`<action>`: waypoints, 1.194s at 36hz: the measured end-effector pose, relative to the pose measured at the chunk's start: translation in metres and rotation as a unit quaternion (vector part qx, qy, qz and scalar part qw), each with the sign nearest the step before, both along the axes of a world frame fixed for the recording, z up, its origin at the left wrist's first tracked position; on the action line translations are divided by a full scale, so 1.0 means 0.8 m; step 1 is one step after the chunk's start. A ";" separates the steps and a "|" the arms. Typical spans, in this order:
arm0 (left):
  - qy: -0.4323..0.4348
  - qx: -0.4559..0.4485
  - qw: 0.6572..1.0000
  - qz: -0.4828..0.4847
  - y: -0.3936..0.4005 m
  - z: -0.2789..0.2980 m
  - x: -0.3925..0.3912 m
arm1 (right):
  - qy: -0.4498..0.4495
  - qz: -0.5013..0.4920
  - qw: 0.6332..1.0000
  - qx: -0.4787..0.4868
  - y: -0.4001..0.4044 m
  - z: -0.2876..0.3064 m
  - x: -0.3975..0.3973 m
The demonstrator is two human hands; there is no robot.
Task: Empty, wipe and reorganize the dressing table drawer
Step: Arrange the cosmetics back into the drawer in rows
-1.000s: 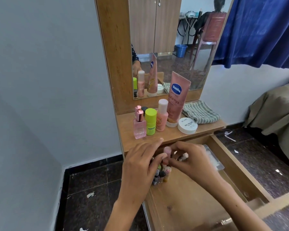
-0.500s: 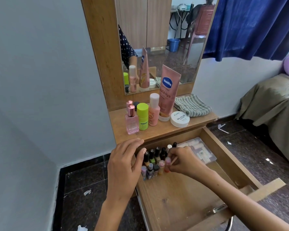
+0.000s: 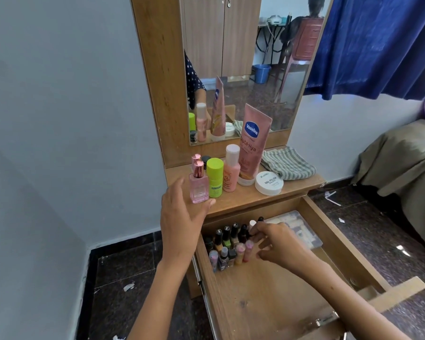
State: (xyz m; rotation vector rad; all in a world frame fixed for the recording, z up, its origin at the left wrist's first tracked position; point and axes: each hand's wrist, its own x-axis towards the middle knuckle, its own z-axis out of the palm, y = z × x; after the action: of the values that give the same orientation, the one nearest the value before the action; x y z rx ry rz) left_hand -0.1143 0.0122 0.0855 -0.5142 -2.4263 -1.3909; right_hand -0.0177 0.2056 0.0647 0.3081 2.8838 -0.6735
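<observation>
The drawer point(image 3: 268, 298) stands pulled out under the tabletop point(image 3: 243, 200), its wooden floor mostly bare toward the front. At its back left corner the nail polishes point(image 3: 227, 246) stand upright in two tight rows, and a clear flat box point(image 3: 296, 228) lies at the back right.

The right hand point(image 3: 277, 244) reaches into the drawer with fingers loosely bent, its fingertips point(image 3: 254, 233) touching the caps at the right end of the rows; I cannot tell whether it pinches one or only steadies them. The left hand point(image 3: 182, 217) is open, fingers spread, raised beside the pink perfume point(image 3: 198, 186) on the tabletop, close to it but gripping nothing. Behind the perfume stand a green bottle point(image 3: 215, 177), a peach bottle point(image 3: 232, 171), a Vaseline tube point(image 3: 252, 146), a white jar point(image 3: 269, 184) and a striped cloth point(image 3: 287, 165).

The reorganizing looks well along. The risks are plain: the polishes are packed close, so a nudge from the right hand could topple several; and a sweep of the left hand could knock the perfume off the front edge of the tabletop.

Half a second ago the left hand rested at the drawer's left edge against the polishes; it has since lifted toward the perfume. The right hand has stayed at the rows.
</observation>
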 end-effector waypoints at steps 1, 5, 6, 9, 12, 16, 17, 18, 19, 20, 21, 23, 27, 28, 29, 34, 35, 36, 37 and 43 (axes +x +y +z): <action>-0.022 -0.001 1.000 -0.008 0.002 0.001 -0.010 | 0.006 -0.006 1.000 0.009 0.002 0.004 0.001; -0.095 0.009 0.994 -0.061 0.006 0.005 -0.048 | 0.061 -0.036 0.998 -0.001 0.004 0.021 0.005; -0.099 0.013 0.993 -0.067 0.006 0.006 -0.055 | 0.077 -0.040 0.996 -0.003 0.004 0.025 0.007; -0.079 0.009 0.994 -0.074 0.004 0.009 -0.066 | 0.117 -0.048 0.992 -0.013 0.000 0.034 0.008; -0.063 0.014 0.996 -0.066 -0.003 0.007 -0.070 | 0.140 -0.052 0.988 -0.029 -0.006 0.038 0.005; -0.042 0.018 0.998 -0.039 -0.015 0.004 -0.072 | 0.159 -0.054 0.984 -0.056 -0.012 0.035 -0.001; -0.041 0.015 0.999 -0.032 -0.018 0.004 -0.072 | 0.160 -0.054 0.984 -0.060 -0.014 0.034 -0.003; -0.041 0.012 0.999 -0.027 -0.021 0.003 -0.074 | 0.162 -0.054 0.983 -0.062 -0.016 0.033 -0.005; -0.042 0.010 0.999 -0.024 -0.022 0.003 -0.075 | 0.162 -0.053 0.983 -0.062 -0.018 0.033 -0.006; -0.041 0.008 0.999 -0.023 -0.023 0.003 -0.075 | 0.161 -0.053 0.984 -0.061 -0.020 0.032 -0.008; -0.040 0.004 0.999 -0.021 -0.023 0.003 -0.075 | 0.159 -0.053 0.984 -0.060 -0.022 0.032 -0.009; -0.031 -0.012 0.999 -0.014 -0.021 0.003 -0.071 | 0.161 -0.056 0.983 -0.068 -0.025 0.031 -0.012; 0.076 -0.025 0.995 0.054 -0.011 0.007 -0.045 | 0.176 -0.066 0.979 -0.081 -0.028 0.030 -0.015; 0.122 -0.017 0.990 0.074 -0.008 0.010 -0.034 | 0.181 -0.069 0.978 -0.084 -0.028 0.030 -0.016; 0.164 -0.010 0.982 0.093 -0.004 0.012 -0.023 | 0.186 -0.072 0.976 -0.088 -0.028 0.029 -0.017; 0.307 -0.089 0.942 0.102 0.020 0.007 0.000 | 0.211 -0.092 0.968 -0.103 -0.029 0.029 -0.020; 0.309 -0.101 0.940 0.105 0.023 0.007 -0.001 | 0.214 -0.095 0.966 -0.106 -0.030 0.030 -0.020; 0.300 -0.098 0.942 0.114 0.024 0.009 -0.002 | 0.216 -0.096 0.966 -0.107 -0.030 0.031 -0.020; 0.279 -0.082 0.948 0.127 0.023 0.012 -0.005 | 0.218 -0.097 0.965 -0.108 -0.030 0.031 -0.019; 0.184 -0.065 0.970 0.144 0.004 0.016 -0.025 | 0.227 -0.098 0.963 -0.104 -0.032 0.030 -0.016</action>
State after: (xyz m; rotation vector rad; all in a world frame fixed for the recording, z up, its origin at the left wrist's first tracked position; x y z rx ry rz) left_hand -0.1343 0.0155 0.0985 -0.3898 -2.1896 -0.9306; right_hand -0.0305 0.1796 0.0885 0.4678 3.1895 -1.2159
